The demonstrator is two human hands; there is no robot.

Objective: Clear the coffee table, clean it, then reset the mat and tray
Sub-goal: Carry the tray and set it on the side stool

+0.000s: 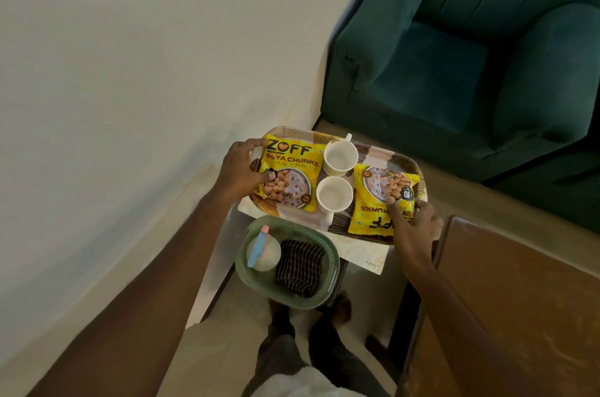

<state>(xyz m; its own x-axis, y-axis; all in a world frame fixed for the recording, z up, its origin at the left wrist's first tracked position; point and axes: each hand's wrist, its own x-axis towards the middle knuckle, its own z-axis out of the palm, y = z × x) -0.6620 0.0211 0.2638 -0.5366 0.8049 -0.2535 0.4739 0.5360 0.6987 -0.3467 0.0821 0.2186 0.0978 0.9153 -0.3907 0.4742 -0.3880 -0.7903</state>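
Observation:
A patterned tray [373,150] sits on a pale mat [367,258] on the small coffee table. On the tray lie two yellow soya chunk packets, one on the left [290,174] and one on the right [381,198], with two white cups [340,157] [334,194] between them. My left hand [240,169] grips the tray's left end, thumb over the left packet. My right hand [414,221] grips the right end, thumb pressing on the right packet.
A green basket [328,276] stands at the table's near edge, holding a spray bottle [261,250] and a dark striped cloth [300,266]. A teal sofa [470,65] is behind, a brown wooden piece of furniture [519,299] at the right, a pale wall at the left.

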